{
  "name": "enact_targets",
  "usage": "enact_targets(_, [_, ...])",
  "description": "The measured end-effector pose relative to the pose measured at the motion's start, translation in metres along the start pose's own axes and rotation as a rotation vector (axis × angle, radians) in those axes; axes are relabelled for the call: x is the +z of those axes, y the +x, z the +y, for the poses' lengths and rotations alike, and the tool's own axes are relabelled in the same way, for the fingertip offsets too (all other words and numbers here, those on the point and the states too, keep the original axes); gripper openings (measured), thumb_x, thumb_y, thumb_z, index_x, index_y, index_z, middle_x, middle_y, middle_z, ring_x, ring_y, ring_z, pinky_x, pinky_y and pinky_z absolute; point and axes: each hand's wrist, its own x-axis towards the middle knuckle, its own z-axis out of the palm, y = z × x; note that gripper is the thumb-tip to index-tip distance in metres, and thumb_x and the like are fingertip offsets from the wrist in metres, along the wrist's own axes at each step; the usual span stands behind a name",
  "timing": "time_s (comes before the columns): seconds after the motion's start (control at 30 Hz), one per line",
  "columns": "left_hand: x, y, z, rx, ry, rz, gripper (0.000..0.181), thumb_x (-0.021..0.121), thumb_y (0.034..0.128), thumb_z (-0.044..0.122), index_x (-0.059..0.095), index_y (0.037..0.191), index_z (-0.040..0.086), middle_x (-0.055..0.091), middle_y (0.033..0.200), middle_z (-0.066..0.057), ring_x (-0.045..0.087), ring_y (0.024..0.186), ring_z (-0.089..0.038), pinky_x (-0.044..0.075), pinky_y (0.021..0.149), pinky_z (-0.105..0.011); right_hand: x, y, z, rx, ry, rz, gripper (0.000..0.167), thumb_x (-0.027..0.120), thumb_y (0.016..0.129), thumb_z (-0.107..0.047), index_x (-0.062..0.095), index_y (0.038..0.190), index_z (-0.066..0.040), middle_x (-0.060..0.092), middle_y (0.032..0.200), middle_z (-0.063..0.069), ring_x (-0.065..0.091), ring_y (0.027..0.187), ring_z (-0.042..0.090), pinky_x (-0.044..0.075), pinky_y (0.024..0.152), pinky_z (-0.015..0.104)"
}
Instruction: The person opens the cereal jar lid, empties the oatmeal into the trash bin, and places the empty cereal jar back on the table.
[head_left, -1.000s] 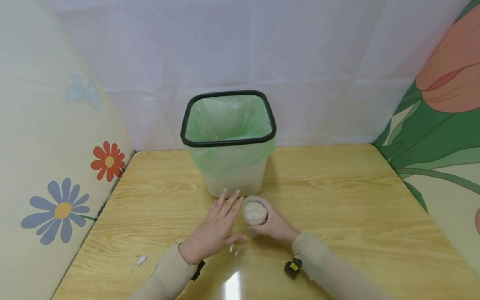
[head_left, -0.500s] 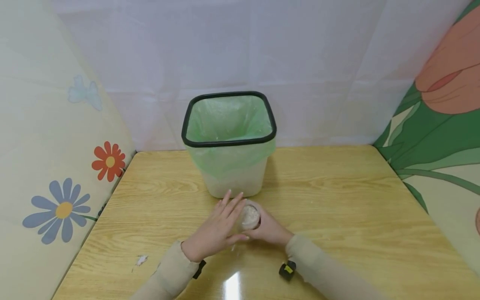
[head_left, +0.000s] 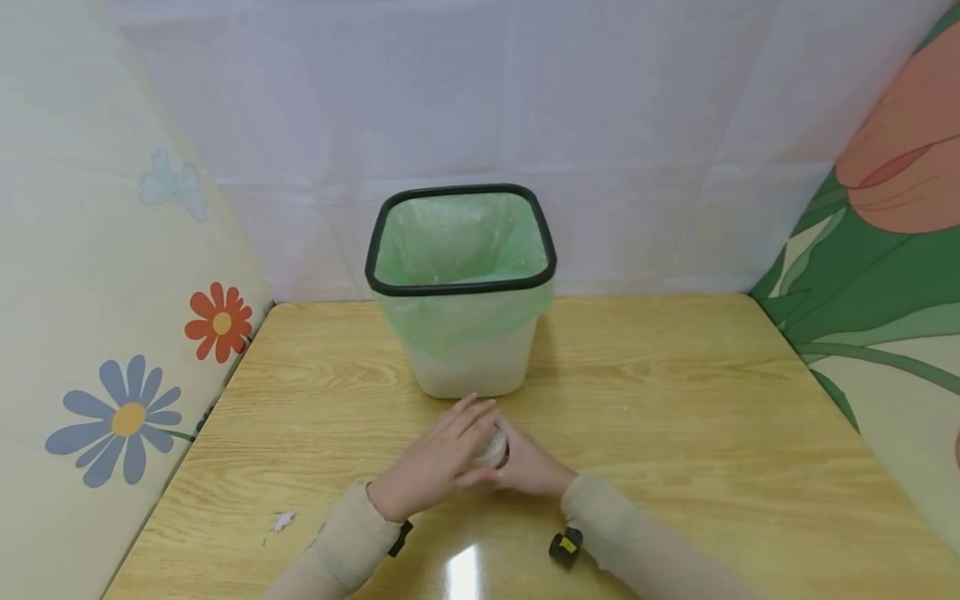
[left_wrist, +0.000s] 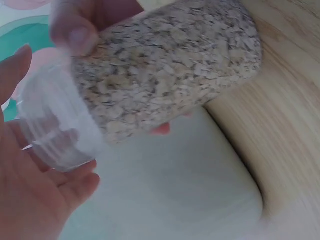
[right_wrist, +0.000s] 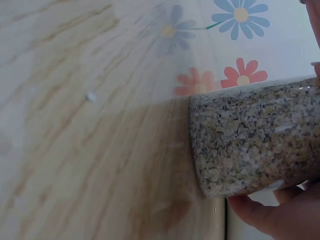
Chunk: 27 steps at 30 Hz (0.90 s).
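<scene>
A clear jar [head_left: 491,451] of pale flakes, like oats, is in front of the bin, its top partly hidden by my fingers in the head view. My right hand [head_left: 534,464] grips the jar's side; its thumb shows on the flake-filled wall in the left wrist view. Around the jar's clear top [left_wrist: 60,120] my left hand [head_left: 431,468] lies with its fingers spread and loosely bent, thumb on the near side. Whether that thumb touches the top I cannot tell. In the right wrist view the jar's base [right_wrist: 205,165] is at the tabletop, or just above it.
Just beyond the hands stands a white bin [head_left: 468,367] with a green liner [head_left: 457,233] and black rim. A small white scrap [head_left: 283,522] lies on the wooden table [head_left: 675,417] at the left. Flower-patterned panels flank the table; a white cloth [head_left: 637,125] hangs behind.
My right hand has brought the jar left and slightly nearer me, under the left hand's fingers. The left hand has moved slightly nearer me and now covers part of the jar's top.
</scene>
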Motion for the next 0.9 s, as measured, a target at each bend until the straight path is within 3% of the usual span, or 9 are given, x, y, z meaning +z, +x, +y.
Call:
enact_targets(0.2, [0.004, 0.005, -0.009, 0.078, 0.034, 0.069, 0.056, 0.073, 0.0848, 0.038, 0.060, 0.125, 0.001, 0.056, 0.123, -0.013, 0.052, 0.111, -0.025, 0.045, 0.095, -0.035, 0.001, 0.001, 0.001, -0.017, -0.058, -0.041, 0.085, 0.075, 0.079, -0.011, 0.025, 0.143, 0.013, 0.048, 0.130, 0.026, 0.051, 0.114, 0.032, 0.042, 0.096, 0.032])
enact_targets(0.3, [0.004, 0.010, -0.014, 0.093, 0.072, 0.052, 0.055, 0.070, 0.0835, 0.050, 0.063, 0.120, 0.009, 0.058, 0.116, -0.006, 0.053, 0.103, -0.020, 0.045, 0.090, -0.033, -0.001, 0.001, 0.002, 0.000, -0.085, -0.074, 0.086, 0.075, 0.078, -0.012, 0.025, 0.143, 0.012, 0.047, 0.133, 0.027, 0.050, 0.116, 0.034, 0.040, 0.099, 0.034])
enact_targets(0.4, [0.002, 0.014, -0.017, 0.106, 0.106, 0.020, 0.052, 0.067, 0.0830, 0.056, 0.064, 0.114, 0.014, 0.059, 0.108, 0.000, 0.054, 0.096, -0.016, 0.043, 0.083, -0.031, -0.003, 0.003, 0.003, 0.005, -0.057, -0.123, 0.084, 0.076, 0.079, -0.015, 0.027, 0.143, 0.010, 0.045, 0.135, 0.024, 0.048, 0.120, 0.033, 0.038, 0.101, 0.035])
enact_targets(0.5, [0.003, 0.016, -0.019, 0.157, 0.176, 0.012, 0.048, 0.063, 0.0833, 0.058, 0.063, 0.106, 0.016, 0.057, 0.097, 0.002, 0.054, 0.084, -0.014, 0.041, 0.074, -0.030, -0.005, 0.005, 0.005, -0.002, -0.009, -0.182, 0.083, 0.076, 0.079, -0.019, 0.029, 0.141, 0.008, 0.046, 0.134, 0.022, 0.049, 0.118, 0.030, 0.039, 0.100, 0.034])
enact_targets(0.67, [0.005, 0.016, -0.019, 0.241, 0.241, 0.036, 0.044, 0.049, 0.0885, 0.057, 0.059, 0.096, 0.014, 0.050, 0.086, 0.001, 0.050, 0.067, -0.013, 0.042, 0.060, -0.029, -0.007, 0.006, 0.006, -0.005, 0.004, -0.246, 0.084, 0.077, 0.079, -0.029, 0.031, 0.139, 0.008, 0.049, 0.129, 0.018, 0.052, 0.112, 0.021, 0.042, 0.097, 0.031])
enact_targets(0.77, [0.007, 0.015, -0.018, 0.253, 0.238, 0.055, 0.048, 0.035, 0.0945, 0.055, 0.058, 0.095, 0.013, 0.049, 0.086, -0.001, 0.048, 0.064, -0.012, 0.044, 0.056, -0.028, -0.007, 0.006, 0.009, -0.025, 0.008, -0.263, 0.080, 0.076, 0.081, -0.032, 0.034, 0.136, 0.008, 0.051, 0.126, 0.016, 0.053, 0.110, 0.017, 0.043, 0.095, 0.030])
enact_targets(0.9, [0.009, 0.013, -0.017, 0.243, 0.229, 0.081, 0.051, 0.026, 0.0973, 0.051, 0.057, 0.094, 0.011, 0.048, 0.085, -0.003, 0.047, 0.062, -0.012, 0.044, 0.053, -0.027, -0.004, 0.006, 0.012, -0.081, 0.043, -0.261, 0.067, 0.075, 0.082, -0.023, 0.040, 0.129, 0.009, 0.055, 0.120, 0.012, 0.055, 0.106, 0.013, 0.046, 0.093, 0.030])
